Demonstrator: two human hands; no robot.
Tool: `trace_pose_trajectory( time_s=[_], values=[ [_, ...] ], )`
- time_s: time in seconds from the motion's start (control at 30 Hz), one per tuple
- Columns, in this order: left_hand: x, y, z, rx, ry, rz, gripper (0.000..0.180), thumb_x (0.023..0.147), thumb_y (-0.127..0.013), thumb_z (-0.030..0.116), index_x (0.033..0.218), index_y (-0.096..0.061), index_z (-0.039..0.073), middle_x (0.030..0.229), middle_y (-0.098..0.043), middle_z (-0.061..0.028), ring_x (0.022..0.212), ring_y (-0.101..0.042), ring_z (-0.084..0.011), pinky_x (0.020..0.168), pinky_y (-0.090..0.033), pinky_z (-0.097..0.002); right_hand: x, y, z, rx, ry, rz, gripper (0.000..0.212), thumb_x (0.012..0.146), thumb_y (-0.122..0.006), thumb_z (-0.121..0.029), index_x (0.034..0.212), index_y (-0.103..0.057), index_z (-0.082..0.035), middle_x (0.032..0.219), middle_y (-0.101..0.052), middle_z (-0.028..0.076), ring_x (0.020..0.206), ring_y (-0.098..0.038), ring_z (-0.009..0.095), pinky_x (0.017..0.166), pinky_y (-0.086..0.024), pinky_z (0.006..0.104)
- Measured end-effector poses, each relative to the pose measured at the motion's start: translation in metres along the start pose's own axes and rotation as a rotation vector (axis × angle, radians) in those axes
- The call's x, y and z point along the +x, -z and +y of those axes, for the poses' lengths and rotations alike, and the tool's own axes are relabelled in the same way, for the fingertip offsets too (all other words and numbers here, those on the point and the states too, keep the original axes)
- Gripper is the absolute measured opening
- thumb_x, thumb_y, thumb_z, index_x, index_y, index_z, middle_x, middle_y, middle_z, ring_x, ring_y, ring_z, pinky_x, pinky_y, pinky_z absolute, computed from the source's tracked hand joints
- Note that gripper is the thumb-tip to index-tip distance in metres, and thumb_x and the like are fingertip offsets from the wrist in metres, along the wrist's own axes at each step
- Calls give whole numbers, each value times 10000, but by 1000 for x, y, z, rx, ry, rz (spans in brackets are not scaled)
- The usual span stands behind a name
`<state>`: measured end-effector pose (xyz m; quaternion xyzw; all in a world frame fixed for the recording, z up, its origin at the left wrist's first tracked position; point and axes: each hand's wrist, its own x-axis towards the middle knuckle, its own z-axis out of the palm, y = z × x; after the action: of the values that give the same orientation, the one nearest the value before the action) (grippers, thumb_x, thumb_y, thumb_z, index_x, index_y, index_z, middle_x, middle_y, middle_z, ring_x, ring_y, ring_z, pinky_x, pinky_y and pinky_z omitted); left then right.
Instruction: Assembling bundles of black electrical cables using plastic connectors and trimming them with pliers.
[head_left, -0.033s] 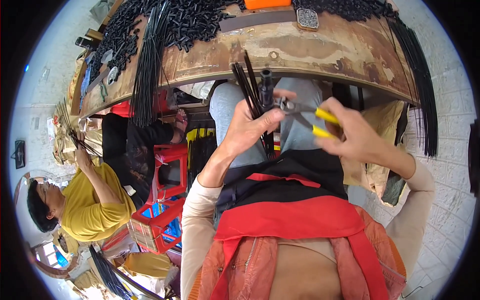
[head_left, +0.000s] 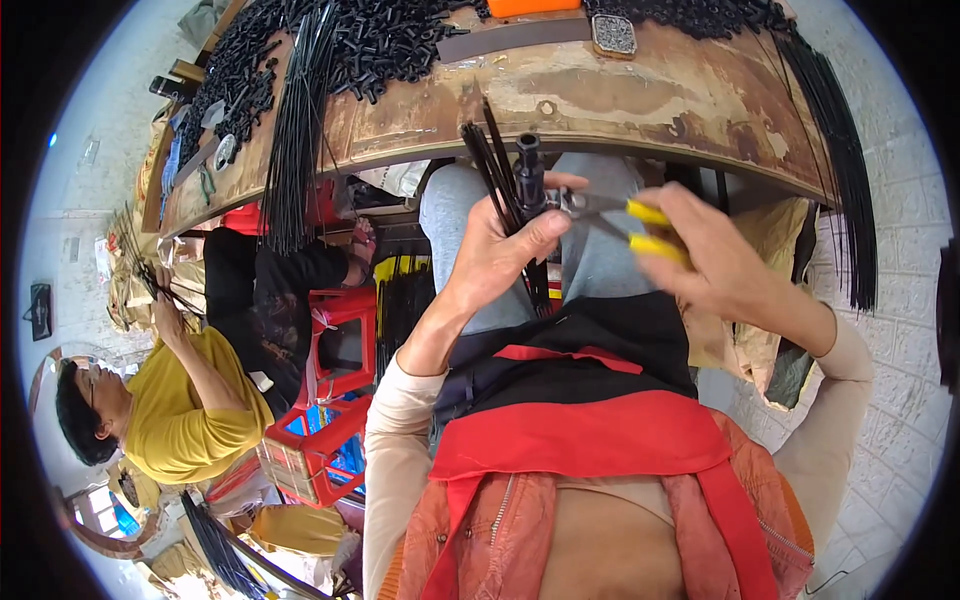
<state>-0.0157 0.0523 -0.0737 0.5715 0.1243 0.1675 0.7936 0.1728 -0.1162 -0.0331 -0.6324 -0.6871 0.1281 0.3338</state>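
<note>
My left hand point(head_left: 490, 255) is closed around several thin black rods point(head_left: 487, 162) and a black tubular plastic fitting point(head_left: 528, 180). The fitting stands upright between its thumb and fingers, its ringed open end up. My right hand point(head_left: 710, 250) is wrapped round pliers with yellow handles point(head_left: 650, 212), slightly blurred by motion. The handles are apart. The metal jaws meet the side of the fitting beside my left thumb. What exactly lies between the jaws is too small to make out. Both hands are above my lap, just in front of the table edge.
A worn wooden table point(head_left: 600, 90) carries heaps of black plastic fittings point(head_left: 385, 50), a tin of small metal pieces point(head_left: 613, 37) and an orange container point(head_left: 535, 6). Black rod bundles point(head_left: 292, 150) hang over its edge. At left, a person in yellow point(head_left: 195, 410) holds rods, near red stools point(head_left: 340, 340).
My right hand and the plier handles have shifted slightly upward in the picture. My left hand has barely moved and still holds the rods and fitting.
</note>
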Motion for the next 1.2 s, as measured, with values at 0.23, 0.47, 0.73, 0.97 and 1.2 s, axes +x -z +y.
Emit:
trace_pose_trajectory(
  time_s=[0.23, 0.47, 0.73, 0.97, 1.2],
  values=[
    [-6, 7, -4, 21, -50, -87, 456, 889, -702, 316, 1217, -602, 14, 687, -493, 54, 608, -424, -33, 539, -343, -205, 0, 6, 4, 945, -668, -611, 375, 876, -644, -239, 1101, -495, 21, 595, -545, 61, 479, -574, 151, 450, -421, 261],
    [-10, 14, -4, 30, -51, -119, 343, 914, -676, 248, 1128, -583, -3, 686, -501, 37, 627, -469, -49, 564, -382, -205, 9, -1, -17, 323, -280, -147, 311, 862, -627, -189, 1088, -524, -2, 741, -601, 129, 712, -626, 231, 627, -461, 347],
    [-15, 3, -2, 32, -84, -49, 324, 933, -659, 246, 1101, -567, -15, 707, -502, 34, 646, -461, -46, 621, -481, -223, 3, -30, -12, 397, -459, -313, 348, 956, -554, -264, 1149, -576, 25, 832, -648, 218, 757, -635, 389, 694, -482, 430],
    [-19, 2, -6, 87, -122, 28, 312, 933, -661, 255, 1081, -572, -5, 701, -501, 46, 638, -454, -38, 576, -406, -199, -1, -33, -17, 178, -236, -167, 332, 962, -554, -270, 1122, -559, 21, 795, -643, 226, 722, -617, 420, 647, -480, 432],
    [-19, 0, -5, 130, -112, 21, 286, 926, -672, 239, 1069, -571, 13, 740, -513, 43, 658, -464, -41, 589, -405, -203, 9, -4, -35, 336, -500, -359, 301, 966, -560, -273, 1049, -544, 15, 716, -606, 231, 672, -588, 431, 581, -444, 441]
  ],
)
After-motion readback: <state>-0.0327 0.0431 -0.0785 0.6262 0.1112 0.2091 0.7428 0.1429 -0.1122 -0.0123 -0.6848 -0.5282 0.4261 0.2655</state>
